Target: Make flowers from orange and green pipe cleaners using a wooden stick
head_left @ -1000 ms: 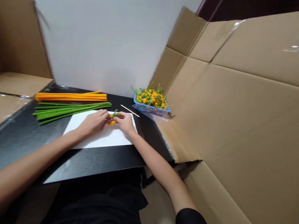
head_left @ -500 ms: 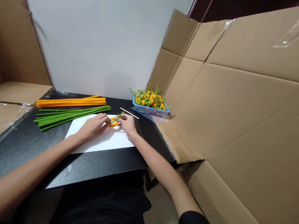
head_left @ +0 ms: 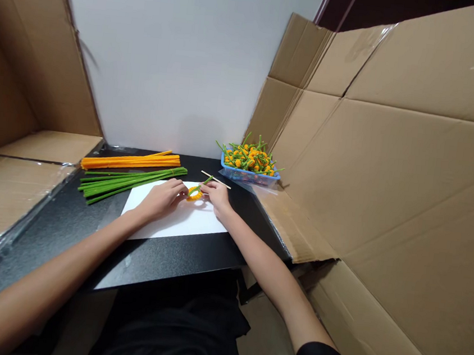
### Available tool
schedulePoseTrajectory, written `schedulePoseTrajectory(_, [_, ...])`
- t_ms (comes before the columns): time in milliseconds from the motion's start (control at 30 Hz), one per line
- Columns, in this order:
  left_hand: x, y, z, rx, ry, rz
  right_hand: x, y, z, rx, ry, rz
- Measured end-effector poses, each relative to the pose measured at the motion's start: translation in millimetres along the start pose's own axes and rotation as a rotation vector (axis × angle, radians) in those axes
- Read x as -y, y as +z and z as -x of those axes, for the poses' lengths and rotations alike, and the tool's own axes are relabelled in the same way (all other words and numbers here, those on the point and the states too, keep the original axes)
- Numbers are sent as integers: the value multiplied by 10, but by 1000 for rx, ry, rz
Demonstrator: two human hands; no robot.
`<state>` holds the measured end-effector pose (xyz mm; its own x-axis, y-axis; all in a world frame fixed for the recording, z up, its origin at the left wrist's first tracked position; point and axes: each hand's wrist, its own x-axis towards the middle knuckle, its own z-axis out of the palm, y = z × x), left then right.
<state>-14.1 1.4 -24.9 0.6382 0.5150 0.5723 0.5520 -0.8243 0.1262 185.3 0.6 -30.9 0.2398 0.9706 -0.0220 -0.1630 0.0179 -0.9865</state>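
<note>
Between my two hands, above a white sheet (head_left: 177, 223), is an orange ring of fuzzy stem (head_left: 194, 198) with a green stem (head_left: 203, 185) across it. My left hand (head_left: 167, 197) pinches the ring's left side, its fingers closed. My right hand (head_left: 217, 196) grips the right side near the green stem, its fingertips pressed together. Parts of the ring are hidden by the fingers. Just behind my right hand, a thin wooden stick (head_left: 219, 181) lies on the black table.
Orange stems (head_left: 131, 162) and green stems (head_left: 121, 183) lie at the left on the black table (head_left: 144, 258). A blue basket (head_left: 245, 176) of orange and green pieces stands at the back right. Cardboard walls (head_left: 410, 179) flank both sides.
The whole view has shifted, so everything sits further right. Both hands still hold the orange piece, and its ring shape now shows more openly between them.
</note>
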Motion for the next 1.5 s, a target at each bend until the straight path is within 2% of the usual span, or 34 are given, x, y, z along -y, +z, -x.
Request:
schedulePoseTrajectory(433, [-19,-53,-18,127,3,109,19,-135,-93,-96,25,-35])
schedulePoseTrajectory(533, [0,-32,-6,123,-11,135,46,-126,-76,-90,26,-43])
schedulePoseTrajectory(633, [8,-17,5,73,-39,159,91,-104,-18,-34,28,-82])
schedulePoseTrajectory(833, [-20,5,-7,-4,-74,277,114,-30,114,193,-31,-110])
schedulePoseTrajectory(1033, [-60,-4,-18,-31,-201,546,74,39,160,229,32,-154])
schedulePoseTrajectory(1100, [-59,-26,-20,-34,-168,611,68,46,158,220,25,-163])
schedulePoseTrajectory(1167, [-45,-42,-19,-33,-62,581,67,45,152,206,13,-158])
schedulePoseTrajectory(1300, [-3,-31,-7,-67,137,302,67,36,140,229,0,-138])
schedulePoseTrajectory(1400, [12,-10,-1,-101,185,158,62,41,139,250,-14,-115])
schedulePoseTrajectory(1500, [5,-2,-1,-105,187,110,50,59,149,251,-58,-74])
